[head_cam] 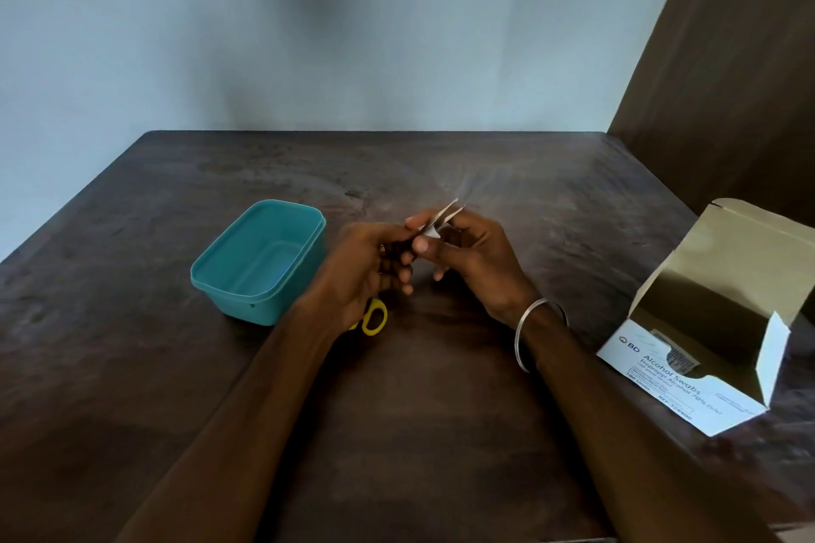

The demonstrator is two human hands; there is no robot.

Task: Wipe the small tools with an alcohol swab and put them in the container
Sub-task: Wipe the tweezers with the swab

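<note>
Over the middle of the dark table I hold a pair of metal tweezers [453, 209], its two tips pointing up and to the right. My left hand [364, 265] grips the tweezers' lower end with curled fingers. My right hand [474, 258] pinches a small white alcohol swab [430, 232] round the tweezers between thumb and fingers. The teal plastic container [247, 278] stands open with nothing in it, just left of my left hand. Scissors with a yellow handle [375, 319] lie on the table under my left wrist, mostly hidden.
An opened white box of alcohol swabs [688, 384] lies at the right edge of the table, flaps up. A dark wooden panel [723, 71] rises behind it on the right. A pale wall stands past the table's far edge.
</note>
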